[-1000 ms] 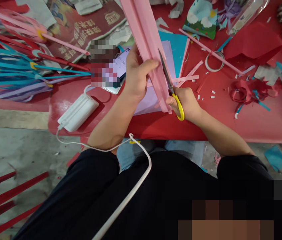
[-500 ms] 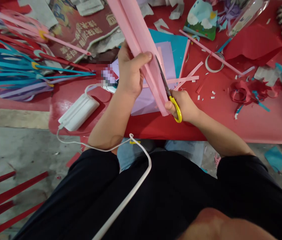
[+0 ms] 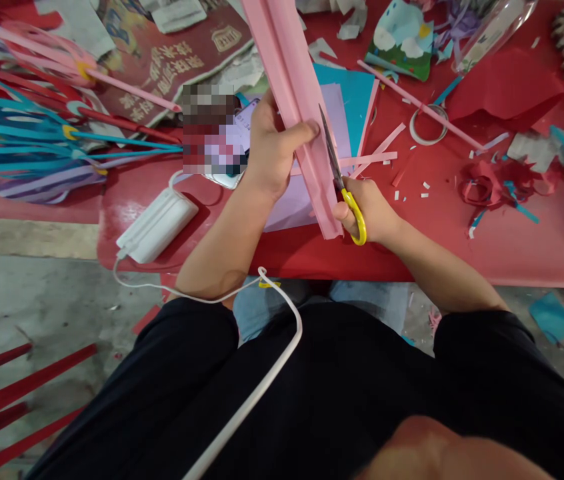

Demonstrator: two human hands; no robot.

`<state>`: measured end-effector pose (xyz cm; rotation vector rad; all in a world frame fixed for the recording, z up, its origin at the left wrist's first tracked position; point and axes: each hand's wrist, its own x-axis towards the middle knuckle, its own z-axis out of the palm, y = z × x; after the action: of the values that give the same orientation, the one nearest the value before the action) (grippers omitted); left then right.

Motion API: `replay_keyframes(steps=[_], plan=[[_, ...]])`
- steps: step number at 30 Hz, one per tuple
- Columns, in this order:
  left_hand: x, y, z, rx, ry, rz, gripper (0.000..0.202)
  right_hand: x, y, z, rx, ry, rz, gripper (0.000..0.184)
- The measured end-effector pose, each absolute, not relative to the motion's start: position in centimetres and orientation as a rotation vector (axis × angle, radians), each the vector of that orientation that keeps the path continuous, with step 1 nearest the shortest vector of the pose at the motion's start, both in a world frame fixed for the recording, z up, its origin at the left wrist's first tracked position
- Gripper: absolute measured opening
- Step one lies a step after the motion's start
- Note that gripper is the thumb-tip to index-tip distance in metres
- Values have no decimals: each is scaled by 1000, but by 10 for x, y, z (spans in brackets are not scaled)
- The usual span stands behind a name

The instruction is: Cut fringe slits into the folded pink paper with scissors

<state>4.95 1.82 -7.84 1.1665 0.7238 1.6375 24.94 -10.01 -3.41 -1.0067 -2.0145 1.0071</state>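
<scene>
My left hand (image 3: 273, 148) grips a long folded strip of pink paper (image 3: 289, 80) that rises steeply away from me over the red table (image 3: 462, 247). My right hand (image 3: 375, 212) is closed on the yellow handles of a pair of scissors (image 3: 342, 183). Their blades lie along the right edge of the pink paper, pointing up and away. Under the paper lie a lilac sheet (image 3: 295, 207) and a teal sheet (image 3: 357, 93).
A white power bank (image 3: 157, 223) with a trailing white cable (image 3: 247, 400) sits at the table's left front edge. Finished paper flowers (image 3: 37, 143) lie at the left. A tape ring (image 3: 429, 123), red paper (image 3: 507, 83) and scraps litter the right.
The pink paper swung left and then back to the right with my left hand. The scissors stayed along its right edge, shifting slightly with it.
</scene>
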Motion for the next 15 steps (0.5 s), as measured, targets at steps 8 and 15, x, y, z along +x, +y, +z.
replay_keyframes(steps=[8,15], plan=[[44,8,-66,1193,697,1579,59,248,-100,-33,-1112,-2007,970,86],[46,16,-77,1214,725,1599,49,248,-102,-34,-1179,-2007,959,91]])
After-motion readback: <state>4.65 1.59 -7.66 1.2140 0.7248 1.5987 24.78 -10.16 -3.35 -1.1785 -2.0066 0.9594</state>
